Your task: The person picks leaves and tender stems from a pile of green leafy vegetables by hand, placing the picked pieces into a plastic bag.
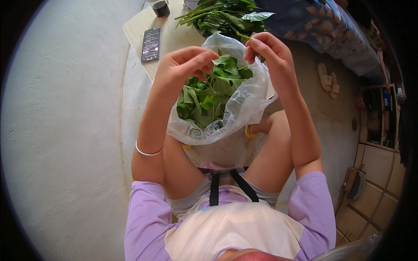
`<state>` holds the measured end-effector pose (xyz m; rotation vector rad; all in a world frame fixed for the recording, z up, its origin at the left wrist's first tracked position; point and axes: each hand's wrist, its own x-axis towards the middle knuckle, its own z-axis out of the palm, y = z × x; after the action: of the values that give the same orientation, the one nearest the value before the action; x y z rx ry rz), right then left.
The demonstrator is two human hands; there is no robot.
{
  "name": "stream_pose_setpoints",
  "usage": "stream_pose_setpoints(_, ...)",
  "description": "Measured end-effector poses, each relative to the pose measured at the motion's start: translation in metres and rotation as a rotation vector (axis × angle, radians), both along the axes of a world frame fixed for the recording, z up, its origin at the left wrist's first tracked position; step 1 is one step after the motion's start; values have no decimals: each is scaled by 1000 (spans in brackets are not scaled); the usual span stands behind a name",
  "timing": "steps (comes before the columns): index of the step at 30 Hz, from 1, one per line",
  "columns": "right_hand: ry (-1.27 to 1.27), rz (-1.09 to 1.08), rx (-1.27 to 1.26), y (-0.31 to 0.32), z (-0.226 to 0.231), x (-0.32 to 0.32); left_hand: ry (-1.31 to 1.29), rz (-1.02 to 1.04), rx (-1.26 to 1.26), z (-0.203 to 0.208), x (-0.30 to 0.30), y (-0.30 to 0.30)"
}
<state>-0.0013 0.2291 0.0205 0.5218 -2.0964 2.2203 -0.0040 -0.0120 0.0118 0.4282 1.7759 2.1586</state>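
Note:
Between my knees a clear plastic bag [254, 104] gapes wide, with loose green leaves [204, 103] heaped inside. My right hand [275, 55] is over the bag's far right rim, its fingers closed around a green leafy-vegetable stem [242, 35]. On the other side, my left hand [185, 64] hovers above the leaves with thumb and fingertips pinched together; whatever they hold is too small to make out. The two hands are apart. Just beyond them lies a bundle of long-stemmed leafy greens [226, 21] on the table.
A pale table [174, 37] carries a phone [150, 44] and a dark-lidded jar [161, 9] at the left. Off to the right are floral fabric [322, 26], a pair of slippers [325, 77] on the floor and a tiled cabinet [376, 163].

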Motion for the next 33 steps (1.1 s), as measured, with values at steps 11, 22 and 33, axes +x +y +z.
stream_pose_setpoints(11, 427, -144, 513, -18, -3, 9, -132, -25, 348, -6, -8, -1)
stream_pose_setpoints(22, -260, 244, 68, -32, 0, 27, -8, 63, 223, -6, -5, 3)
stream_pose_setpoints(33, -192, 155, 38, -35, 0, 23, 315, 121, 281, -1, 11, 14)
